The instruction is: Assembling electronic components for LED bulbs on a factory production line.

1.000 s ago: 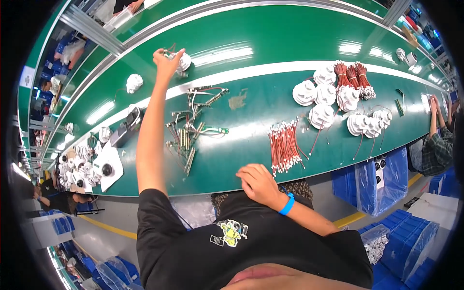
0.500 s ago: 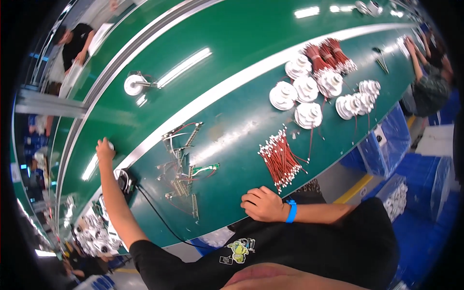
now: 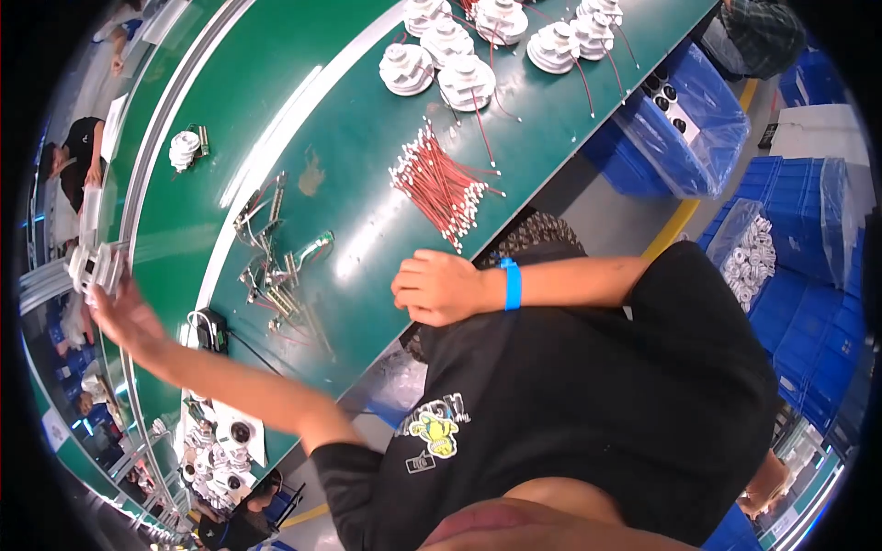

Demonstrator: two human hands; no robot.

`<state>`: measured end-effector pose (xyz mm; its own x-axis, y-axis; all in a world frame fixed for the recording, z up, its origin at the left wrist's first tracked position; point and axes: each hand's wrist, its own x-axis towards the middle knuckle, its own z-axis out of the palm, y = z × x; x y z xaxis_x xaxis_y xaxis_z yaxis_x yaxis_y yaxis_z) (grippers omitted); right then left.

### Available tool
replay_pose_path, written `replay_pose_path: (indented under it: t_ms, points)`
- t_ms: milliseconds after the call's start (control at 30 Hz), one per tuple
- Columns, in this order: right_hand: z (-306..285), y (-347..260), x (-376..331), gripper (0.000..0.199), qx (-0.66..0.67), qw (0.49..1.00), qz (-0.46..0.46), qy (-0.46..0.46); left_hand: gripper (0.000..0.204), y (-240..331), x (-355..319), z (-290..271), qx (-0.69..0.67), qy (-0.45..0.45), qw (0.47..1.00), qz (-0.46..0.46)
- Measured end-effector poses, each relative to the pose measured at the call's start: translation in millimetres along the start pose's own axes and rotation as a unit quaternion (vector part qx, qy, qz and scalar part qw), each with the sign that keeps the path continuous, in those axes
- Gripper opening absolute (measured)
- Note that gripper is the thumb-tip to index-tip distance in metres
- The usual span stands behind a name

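Your left hand [image 3: 130,318], arm outstretched, is far left of the red wire pile [image 3: 443,191], thumb and fingers pinching the white round part [image 3: 92,264] there. Your right hand [image 3: 439,286], forearm across your body, lies just nearside of that pile, fingers curled together.

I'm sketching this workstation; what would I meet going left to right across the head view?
Left hand holding a white part → lone white part → jumble of slim circuit boards → right hand → blue wristband → plastic-lined blue bin.
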<state>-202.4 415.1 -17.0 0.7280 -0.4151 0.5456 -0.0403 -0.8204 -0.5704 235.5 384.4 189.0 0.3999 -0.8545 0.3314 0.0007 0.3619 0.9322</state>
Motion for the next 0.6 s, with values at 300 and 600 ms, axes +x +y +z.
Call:
replay_pose_path:
  t_ms: [300, 600]
  points:
    - [-82, 15, 23, 0.007, 0.08, 0.967, 0.118, 0.213, 0.083, -115, -192, 238, 0.133, 0.104, 0.983, -0.077]
    - [-83, 104, 65, 0.008, -0.209, 0.952, 0.216, 0.064, 0.087, -133, -263, 245, 0.43, 0.016, 0.899, -0.077]
